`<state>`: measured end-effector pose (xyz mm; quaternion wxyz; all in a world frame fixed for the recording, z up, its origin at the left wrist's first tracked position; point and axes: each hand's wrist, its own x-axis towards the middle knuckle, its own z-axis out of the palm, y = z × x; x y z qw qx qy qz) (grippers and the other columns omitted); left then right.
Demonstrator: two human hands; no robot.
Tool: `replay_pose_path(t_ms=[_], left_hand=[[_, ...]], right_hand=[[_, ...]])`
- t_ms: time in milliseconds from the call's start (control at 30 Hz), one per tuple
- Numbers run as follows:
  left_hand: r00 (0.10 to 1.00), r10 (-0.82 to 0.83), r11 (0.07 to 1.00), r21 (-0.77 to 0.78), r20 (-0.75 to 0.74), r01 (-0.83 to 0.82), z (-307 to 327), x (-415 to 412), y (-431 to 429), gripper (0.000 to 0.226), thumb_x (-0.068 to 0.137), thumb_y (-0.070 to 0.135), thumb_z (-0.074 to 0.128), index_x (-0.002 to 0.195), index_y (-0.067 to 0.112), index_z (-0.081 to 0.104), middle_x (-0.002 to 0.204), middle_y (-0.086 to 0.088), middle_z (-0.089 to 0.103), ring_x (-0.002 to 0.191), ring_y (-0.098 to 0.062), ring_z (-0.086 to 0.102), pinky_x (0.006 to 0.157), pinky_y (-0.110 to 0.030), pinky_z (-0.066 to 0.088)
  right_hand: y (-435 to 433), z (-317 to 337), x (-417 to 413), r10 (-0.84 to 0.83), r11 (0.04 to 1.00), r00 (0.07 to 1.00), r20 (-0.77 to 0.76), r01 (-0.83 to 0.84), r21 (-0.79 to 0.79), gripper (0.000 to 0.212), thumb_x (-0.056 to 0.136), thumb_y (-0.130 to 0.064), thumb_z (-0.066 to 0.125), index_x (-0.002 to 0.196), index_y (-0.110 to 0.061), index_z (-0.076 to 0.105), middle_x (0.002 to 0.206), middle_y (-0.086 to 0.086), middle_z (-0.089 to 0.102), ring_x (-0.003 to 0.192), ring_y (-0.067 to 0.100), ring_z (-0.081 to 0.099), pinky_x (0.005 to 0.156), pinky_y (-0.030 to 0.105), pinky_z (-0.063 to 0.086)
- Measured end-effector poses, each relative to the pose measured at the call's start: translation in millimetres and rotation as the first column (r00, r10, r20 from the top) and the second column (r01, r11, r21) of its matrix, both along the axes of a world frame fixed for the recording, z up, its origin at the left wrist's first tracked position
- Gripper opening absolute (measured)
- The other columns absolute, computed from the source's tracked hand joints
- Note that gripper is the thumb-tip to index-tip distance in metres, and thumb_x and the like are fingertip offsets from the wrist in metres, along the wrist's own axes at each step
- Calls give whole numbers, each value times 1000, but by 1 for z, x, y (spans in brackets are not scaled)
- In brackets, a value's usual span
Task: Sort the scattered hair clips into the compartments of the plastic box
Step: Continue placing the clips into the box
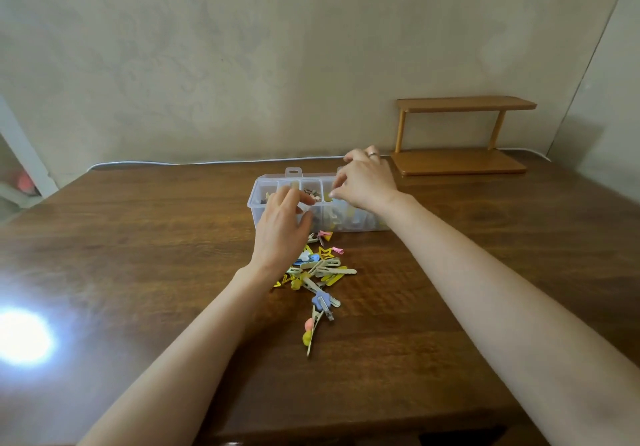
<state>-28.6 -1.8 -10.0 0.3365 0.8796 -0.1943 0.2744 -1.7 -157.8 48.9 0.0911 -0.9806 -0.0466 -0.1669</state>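
Box (273, 182) sits near the table's (138, 237) far edge, clear plastic, compartments in a row; the right end is hidden behind the right hand (367, 182), the front left wall partly behind the left hand (282, 227). Contents are blurry: dark bits in the middle cells, pale yellow ones to the right. No readable writing anywhere. Clips (322, 272) lie in a loose pile just in front of the box, toward the near edge; some are hidden under the left wrist. Left hand hovers palm-down at the box front, fingers curled over the left cells; can't tell if it holds anything. Right hand is over the box's right part, thumb and forefinger pinched together at a cell, pinched item too small to make out; a ring (372, 154) shows on one finger. A wooden shelf (464, 158) stands at the far right corner.
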Motion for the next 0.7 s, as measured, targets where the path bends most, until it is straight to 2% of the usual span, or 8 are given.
replay_pose_path(t_ms=[67,133,267,433,567,700], left_hand=[[1000,-3,1000,-14,2,3,-2,-2,1,14,89,13,55,103,13,57,110,0,53,97,-14,52,72,-26,43],[1000,-12,1000,-26,-5,12,-3,-3,3,14,89,13,55,103,13,57,110,0,53,95,-12,53,72,-26,44],[999,-24,999,-32,-31,23,-5,-3,5,14,90,15,54,105,14,57,111,1,52,93,-8,52,73,-26,46],[998,-46,998,-43,-31,45,-5,-4,6,13,90,13,55,102,13,59,110,2,52,91,-8,53,74,-27,50],[998,-49,998,-46,-29,48,-5,-4,5,13,90,11,55,103,12,59,111,0,51,90,-8,52,73,-27,51],[998,-56,997,-58,-21,54,-5,-5,5,12,90,10,56,101,10,60,110,1,51,89,-8,52,74,-29,53]], right_hand=[[9,4,13,-62,994,982,-176,45,-97,34,88,-31,63,119,-18,64,145,8,36,139,32,16,107,43,27],[14,7,20,-106,989,951,-290,70,-133,40,90,-25,60,127,-11,55,150,12,30,144,35,7,109,47,26],[16,9,27,-131,982,920,-369,69,-177,37,93,-18,55,128,-8,51,149,17,33,145,35,4,109,48,26],[8,2,35,-92,991,933,-348,53,-121,37,89,-28,62,122,-14,60,138,13,48,140,33,20,106,46,30],[3,-6,31,-75,996,971,-229,63,-61,31,88,-33,62,112,-14,66,129,10,55,135,30,31,106,46,30],[3,-7,29,-64,996,990,-123,56,-69,26,85,-34,66,101,-13,69,122,10,60,129,30,38,102,45,34]])
